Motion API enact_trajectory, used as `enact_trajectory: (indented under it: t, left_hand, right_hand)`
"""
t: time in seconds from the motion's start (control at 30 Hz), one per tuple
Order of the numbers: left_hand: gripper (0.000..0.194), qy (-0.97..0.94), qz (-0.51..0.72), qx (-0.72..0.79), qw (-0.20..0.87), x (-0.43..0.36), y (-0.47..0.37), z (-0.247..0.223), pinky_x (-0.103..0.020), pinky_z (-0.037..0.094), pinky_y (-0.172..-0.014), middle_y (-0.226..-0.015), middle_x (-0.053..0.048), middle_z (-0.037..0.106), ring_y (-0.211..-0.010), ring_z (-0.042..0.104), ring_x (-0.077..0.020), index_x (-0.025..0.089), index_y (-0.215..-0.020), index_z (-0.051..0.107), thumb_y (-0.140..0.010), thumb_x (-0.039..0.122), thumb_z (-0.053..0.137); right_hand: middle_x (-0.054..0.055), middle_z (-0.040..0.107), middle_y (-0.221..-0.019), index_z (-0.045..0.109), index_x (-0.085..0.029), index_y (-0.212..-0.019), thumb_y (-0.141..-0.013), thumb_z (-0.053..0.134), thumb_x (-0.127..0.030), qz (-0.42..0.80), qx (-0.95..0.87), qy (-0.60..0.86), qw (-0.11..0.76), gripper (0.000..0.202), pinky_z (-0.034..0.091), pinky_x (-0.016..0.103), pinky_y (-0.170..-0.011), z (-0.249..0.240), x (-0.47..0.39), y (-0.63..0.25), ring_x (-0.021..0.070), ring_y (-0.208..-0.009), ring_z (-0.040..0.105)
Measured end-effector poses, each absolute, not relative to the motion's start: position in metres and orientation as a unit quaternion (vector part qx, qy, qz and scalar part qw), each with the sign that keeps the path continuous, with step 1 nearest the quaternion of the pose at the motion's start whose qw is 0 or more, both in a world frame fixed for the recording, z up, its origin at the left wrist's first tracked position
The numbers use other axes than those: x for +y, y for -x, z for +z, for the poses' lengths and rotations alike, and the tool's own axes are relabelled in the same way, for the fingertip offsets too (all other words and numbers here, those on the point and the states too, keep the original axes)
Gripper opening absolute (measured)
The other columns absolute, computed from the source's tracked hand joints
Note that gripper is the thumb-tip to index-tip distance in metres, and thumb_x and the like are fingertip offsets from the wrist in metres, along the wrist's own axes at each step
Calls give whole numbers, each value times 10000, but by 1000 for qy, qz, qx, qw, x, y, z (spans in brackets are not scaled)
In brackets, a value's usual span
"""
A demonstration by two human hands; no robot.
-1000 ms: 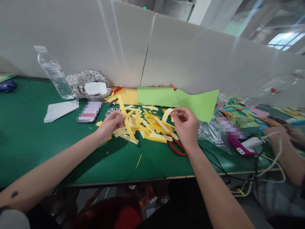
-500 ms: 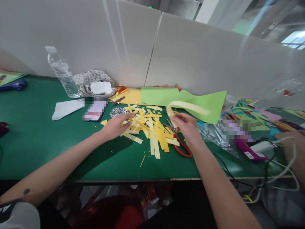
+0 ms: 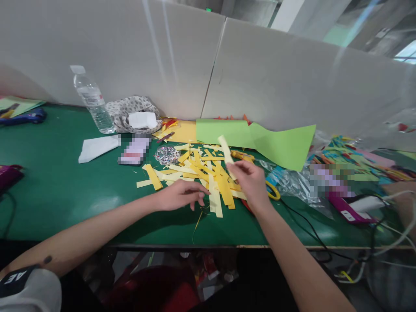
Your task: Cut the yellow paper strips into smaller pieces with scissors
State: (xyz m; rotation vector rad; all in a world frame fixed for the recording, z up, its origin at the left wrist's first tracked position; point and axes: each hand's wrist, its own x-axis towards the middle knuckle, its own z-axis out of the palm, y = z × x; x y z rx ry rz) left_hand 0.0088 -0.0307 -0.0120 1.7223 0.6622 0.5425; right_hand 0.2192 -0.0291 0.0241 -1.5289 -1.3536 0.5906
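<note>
A pale yellow paper strip (image 3: 225, 147) stands up from the pinched fingers of my right hand (image 3: 251, 182), above the right side of a pile of yellow paper strips (image 3: 198, 167). My left hand (image 3: 183, 195) hovers at the pile's near edge, its fingers loosely bent and apart, with nothing visible in them. Close to my right hand lie yellow-handled scissors (image 3: 274, 190); a bit of a red handle (image 3: 247, 207) shows beneath my wrist. Behind the pile sits a clear round dish of small shiny pieces (image 3: 167, 154).
Green paper (image 3: 224, 131) leans near the grey partition (image 3: 182, 65). At left are a water bottle (image 3: 94, 102), a patterned cloth (image 3: 133, 106) and a phone (image 3: 135, 150). Rightward lie clear plastic (image 3: 297, 184), a purple glue gun (image 3: 349, 210) and a black cable (image 3: 302, 223).
My left hand has come right and nearer the table's front edge, away from the strips it was at. The strip in my right hand, curved over before, now stands more upright.
</note>
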Motion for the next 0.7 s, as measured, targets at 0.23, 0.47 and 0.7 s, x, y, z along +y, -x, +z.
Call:
enact_trajectory:
  t: [0.23, 0.47, 0.7]
  left_hand:
    - [314, -588, 301, 298, 690, -32, -17, -9, -258, 513, -617, -1182, -115, 593, -864, 629, -177, 181, -1043, 614, -840, 400, 518]
    - [264, -523, 422, 358, 649, -11, -5, -9, -255, 517, -653, -957, -68, 667, -771, 634, -143, 169, -936, 636, -764, 371, 639]
    - [255, -447, 411, 359, 709, -7, -3, -12, -237, 524, -635, -976, -93, 698, -777, 650, -153, 168, -1019, 648, -798, 273, 575]
  right_hand:
    - [56, 677, -800, 681, -182, -781, -719, 623, -429, 232, -693, 558, 394, 261, 446, 288, -587, 18, -49, -192, 156, -641, 572]
    - [-8, 615, -665, 648, -196, -1004, -676, 676, -341, 392, -673, 538, 322, 360, 398, 243, -509, 19, -50, -193, 100, -533, 490]
    - [-49, 591, -568, 550, -214, -1050, -675, 659, -273, 478, -641, 525, 291, 395, 406, 210, -450, 17, -55, -186, 84, -462, 491]
